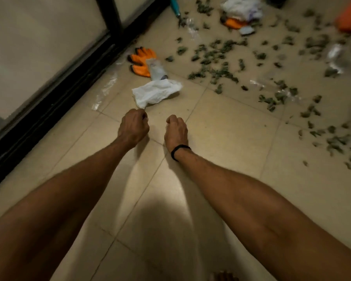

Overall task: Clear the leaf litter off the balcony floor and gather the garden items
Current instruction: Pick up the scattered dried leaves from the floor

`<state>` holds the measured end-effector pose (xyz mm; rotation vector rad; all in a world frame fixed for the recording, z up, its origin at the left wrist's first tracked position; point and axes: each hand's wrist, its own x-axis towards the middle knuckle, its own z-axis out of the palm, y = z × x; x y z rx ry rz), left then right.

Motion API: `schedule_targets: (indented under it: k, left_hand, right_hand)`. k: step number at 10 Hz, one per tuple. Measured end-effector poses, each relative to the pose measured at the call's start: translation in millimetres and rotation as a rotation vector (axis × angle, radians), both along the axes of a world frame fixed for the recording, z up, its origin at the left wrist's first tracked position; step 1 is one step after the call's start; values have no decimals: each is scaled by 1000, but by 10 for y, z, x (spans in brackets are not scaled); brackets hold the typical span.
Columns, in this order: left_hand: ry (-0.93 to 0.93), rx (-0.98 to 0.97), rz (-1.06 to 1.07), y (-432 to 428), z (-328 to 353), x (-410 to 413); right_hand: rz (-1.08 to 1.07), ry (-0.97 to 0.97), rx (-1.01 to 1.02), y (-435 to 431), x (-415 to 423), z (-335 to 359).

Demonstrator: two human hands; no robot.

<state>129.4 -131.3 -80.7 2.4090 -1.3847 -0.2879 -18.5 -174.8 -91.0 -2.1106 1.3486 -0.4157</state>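
- left hand [133, 126] pinches near corner of crumpled white cloth [156, 93] on floor [231, 126]
- right hand [175, 128] curled, holding nothing
- shrivelled green leaf litter [217, 57] scattered beyond, orange glove [142, 59] beside cloth

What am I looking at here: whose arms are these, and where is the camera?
There is no machine here. A person wears a wide-angle camera on the head, so you look down along their own arms at a tiled floor. The left hand appears to pinch a corner of a crumpled white cloth. The right hand, with a black band at the wrist, is curled, and nothing shows in it. Further off lie orange gloves, a teal-handled tool and scattered dry leaves.
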Motion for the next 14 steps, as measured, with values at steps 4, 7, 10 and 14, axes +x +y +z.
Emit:
schedule_targets:
  k: [4, 7, 10, 14]
  left_hand:
    - [34, -5, -577, -1380, 56, -2845]
    - [98, 31, -732, -1565, -205, -4035]
    - [70, 114, -670, -1775, -333, -4112]
    - [114, 27, -862, -2011, -155, -4828]
  right_hand:
    - [-597, 63, 18, -624, -2754, 112]
    - [-820, 57, 73, -632, -4146, -216]
    - [-617, 123, 0, -935, -3945, -327]
    - [-1097, 196, -10, -1309, -5217, -130]
